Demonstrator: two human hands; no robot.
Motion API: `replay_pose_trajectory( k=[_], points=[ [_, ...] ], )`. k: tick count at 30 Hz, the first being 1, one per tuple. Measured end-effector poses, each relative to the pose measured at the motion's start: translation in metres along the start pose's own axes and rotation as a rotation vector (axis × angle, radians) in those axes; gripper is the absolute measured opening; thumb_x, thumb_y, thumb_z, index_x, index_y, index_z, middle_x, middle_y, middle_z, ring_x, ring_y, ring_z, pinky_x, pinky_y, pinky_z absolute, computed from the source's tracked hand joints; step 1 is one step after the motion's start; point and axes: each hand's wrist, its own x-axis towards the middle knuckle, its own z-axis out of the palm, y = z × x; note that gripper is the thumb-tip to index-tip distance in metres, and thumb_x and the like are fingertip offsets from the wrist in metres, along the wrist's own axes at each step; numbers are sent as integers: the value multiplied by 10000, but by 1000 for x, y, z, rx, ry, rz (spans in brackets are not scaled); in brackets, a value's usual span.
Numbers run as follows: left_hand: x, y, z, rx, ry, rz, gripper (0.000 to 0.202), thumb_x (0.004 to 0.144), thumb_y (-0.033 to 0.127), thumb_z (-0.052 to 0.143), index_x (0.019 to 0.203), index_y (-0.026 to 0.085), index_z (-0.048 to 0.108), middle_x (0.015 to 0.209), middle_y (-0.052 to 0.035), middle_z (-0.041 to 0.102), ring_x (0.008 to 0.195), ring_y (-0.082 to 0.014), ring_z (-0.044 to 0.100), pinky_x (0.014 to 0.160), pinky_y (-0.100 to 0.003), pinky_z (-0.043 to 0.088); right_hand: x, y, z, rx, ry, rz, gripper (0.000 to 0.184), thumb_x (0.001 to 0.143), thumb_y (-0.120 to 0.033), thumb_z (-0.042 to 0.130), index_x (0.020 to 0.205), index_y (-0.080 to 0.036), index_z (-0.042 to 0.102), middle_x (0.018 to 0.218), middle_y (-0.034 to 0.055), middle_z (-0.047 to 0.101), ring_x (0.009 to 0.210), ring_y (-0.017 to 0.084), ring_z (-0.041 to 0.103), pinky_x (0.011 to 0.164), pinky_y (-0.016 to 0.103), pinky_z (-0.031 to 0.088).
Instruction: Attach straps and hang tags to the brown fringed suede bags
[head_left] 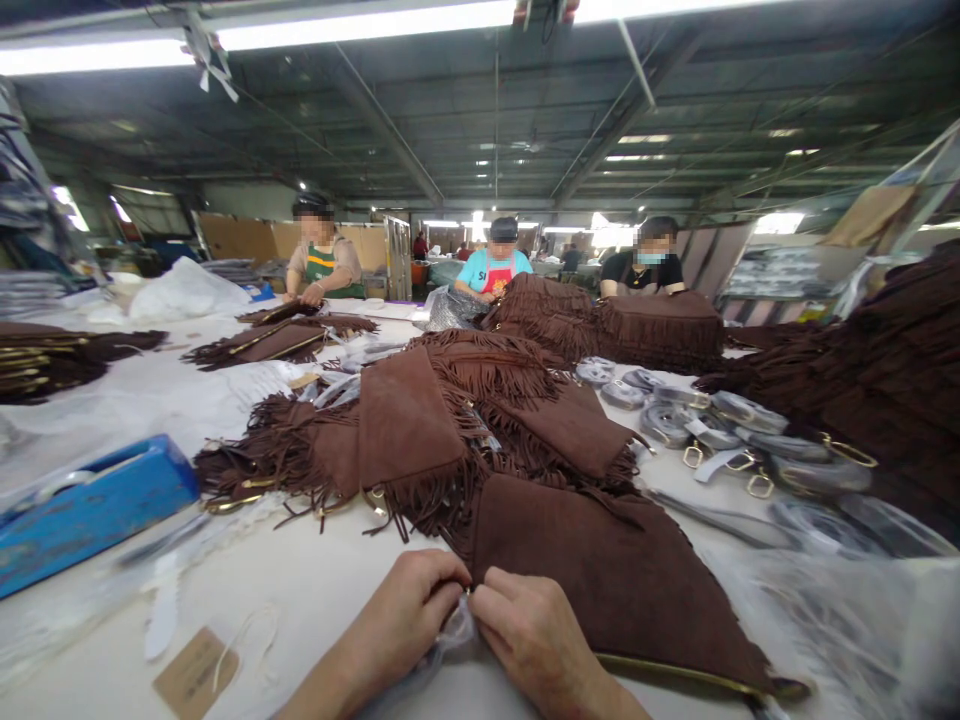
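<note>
My left hand [424,610] and my right hand [529,620] meet at the near left corner of a dark brown bag [585,570], both closed in a pinch. A tiny gold-coloured metal bit shows between the fingertips. Below them hangs a clear plastic-wrapped strap [457,630], its end gripped by my left fingers. My right fingers pinch the bag's corner; the exact hold is partly hidden. The bag lies flat, its gold zip along the near edge. Behind it rests a heap of brown fringed bags [412,415].
Coiled plastic-wrapped straps [675,420] with gold clips lie at right, below a tall dark fringed pile [892,370]. A blue tape dispenser [97,510] and a cardboard tag [196,675] are at left. Three co-workers sit across the table, one in a green apron [322,268].
</note>
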Motion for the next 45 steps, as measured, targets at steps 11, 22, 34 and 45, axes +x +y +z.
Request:
replay_pose_trajectory(
  k=[11,22,34,45],
  points=[
    [0,-4,5,-13,20,-79,242,724,99,471,764,180,696,691,14,652,691,-139,581,668,-208,406,-1,1,-3,72,-60,54,404,1037,-256,288,729,-218,547,657,-20,587,551,113,561,533,251,313],
    [2,-7,10,290,6,6,170,807,110,455,806,203,598,743,-37,660,709,-185,591,628,-251,369,-5,4,2,89,-144,61,270,926,-127,399,717,-213,546,664,-13,588,565,121,577,536,241,337],
    [6,-14,-5,57,217,-19,134,851,181,363,732,231,399,584,50,454,585,-141,469,571,-239,321,15,7,-23,625,-246,494,389,772,-55,475,1113,-208,582,916,8,644,680,131,560,647,229,450],
    [-4,8,-8,79,-90,-46,137,682,186,559,818,200,559,694,43,550,644,-137,497,555,-216,334,9,2,-11,575,-177,430,201,773,-26,461,810,-214,520,772,-27,605,690,131,561,640,225,381]
  ],
)
